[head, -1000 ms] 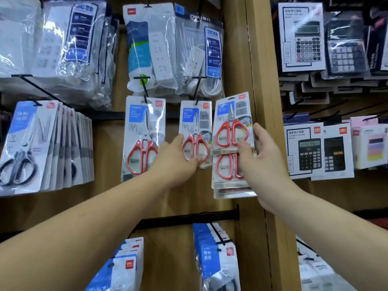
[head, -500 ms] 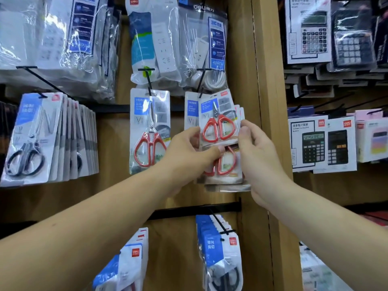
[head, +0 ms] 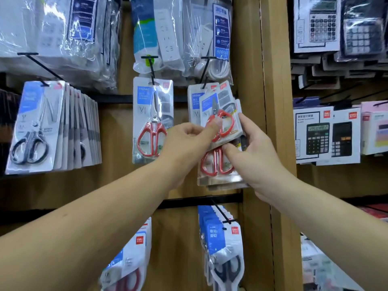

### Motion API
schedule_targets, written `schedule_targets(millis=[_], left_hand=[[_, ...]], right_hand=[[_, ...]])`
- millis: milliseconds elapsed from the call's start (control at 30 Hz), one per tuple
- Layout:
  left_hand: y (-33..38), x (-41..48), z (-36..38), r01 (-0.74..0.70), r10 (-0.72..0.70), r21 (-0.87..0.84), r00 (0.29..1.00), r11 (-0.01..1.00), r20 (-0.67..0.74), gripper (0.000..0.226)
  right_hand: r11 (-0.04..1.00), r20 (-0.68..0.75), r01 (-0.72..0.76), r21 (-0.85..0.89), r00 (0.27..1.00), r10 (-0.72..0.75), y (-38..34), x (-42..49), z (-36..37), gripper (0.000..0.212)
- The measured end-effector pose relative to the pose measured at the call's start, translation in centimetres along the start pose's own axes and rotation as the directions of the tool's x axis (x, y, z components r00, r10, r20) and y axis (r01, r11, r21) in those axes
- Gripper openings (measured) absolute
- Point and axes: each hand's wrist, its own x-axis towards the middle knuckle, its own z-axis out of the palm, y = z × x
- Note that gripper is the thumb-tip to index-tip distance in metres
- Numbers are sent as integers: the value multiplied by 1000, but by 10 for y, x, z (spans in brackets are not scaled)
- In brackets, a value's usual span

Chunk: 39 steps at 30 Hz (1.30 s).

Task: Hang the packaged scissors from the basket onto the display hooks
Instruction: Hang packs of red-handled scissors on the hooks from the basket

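Observation:
My left hand (head: pixel 189 141) pinches the top red-handled scissors pack (head: pixel 218 108), thumb on its front, tilting it up towards a black display hook (head: pixel 206 68). Behind it, my right hand (head: pixel 249 152) grips a stack of several more red scissors packs (head: pixel 218 166). One pack (head: pixel 194 103) hangs on that hook, partly hidden by the tilted one. Another red scissors pack (head: pixel 153 120) hangs on the neighbouring hook (head: pixel 150 66) to the left. The basket is out of view.
Black-handled scissors packs (head: pixel 42 127) fill the hook at left. Bagged power strips (head: pixel 168 34) hang above. A wooden upright (head: pixel 275 122) divides off calculators (head: pixel 327 133) at right. More scissors packs (head: pixel 222 244) hang on a lower hook.
Both hands brought the stack leftwards to the hook with the hanging pack. My left hand took hold of the top pack and is lifting it off the stack, tilted.

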Motion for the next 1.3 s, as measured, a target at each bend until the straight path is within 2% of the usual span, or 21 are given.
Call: schedule_targets(millis=[67, 167, 233, 333, 433, 733, 900, 967, 1033, 1100, 1167, 1233, 1300], left_hand=[[0, 5, 3, -70, 78, 72, 990, 995, -120, 53], [-1, 15, -3, -34, 52, 114, 987, 993, -151, 54], [-5, 19, -11, -41, 55, 108, 990, 993, -126, 52], [-8, 20, -16, -145, 161, 194, 985, 970, -69, 59], [-7, 27, -15, -186, 208, 232, 975, 955, -77, 64], [-29, 53, 0, -88, 133, 441, 988, 893, -72, 88], [-18, 57, 3, -70, 133, 543, 988, 837, -77, 79], [-13, 60, 5, -31, 75, 563, 996, 826, -54, 72], [-13, 59, 8, 9, 21, 544, 999, 839, -49, 58], [-13, 52, 9, -20, 61, 496, 996, 868, -68, 53], [-10, 38, 11, -59, 71, 321, 997, 945, -26, 32], [-5, 25, 12, 69, -73, 52, 994, 996, 87, 25], [-1, 17, 8, 170, -152, -108, 975, 979, 159, 27]], right_hand=[[1000, 52, 15, -12, 999, -14, -1, -3, -1, 60], [999, 70, -42, 17, 997, 41, -2, -8, -7, 57], [998, 9, -61, 20, 998, 61, 1, -8, -14, 55], [991, -147, -97, 92, 983, 110, 4, -4, -22, 50], [989, -217, -99, 107, 969, 121, 2, 4, -25, 60], [996, -237, -40, 86, 970, 59, -10, 11, -32, 65], [999, -187, -10, 32, 982, 16, -8, 10, -38, 62], [1000, -163, 11, 8, 987, -9, -8, 11, -37, 61], [999, -132, 45, -19, 990, -47, -8, 14, -36, 61], [997, -109, 74, -16, 991, -75, -9, 19, -33, 60], [997, -102, 81, 9, 992, -80, -8, 25, -28, 55], [997, -102, 59, 57, 993, -53, -7, 28, -21, 47], [995, -96, 21, 99, 995, -11, -6, 30, -16, 37]])
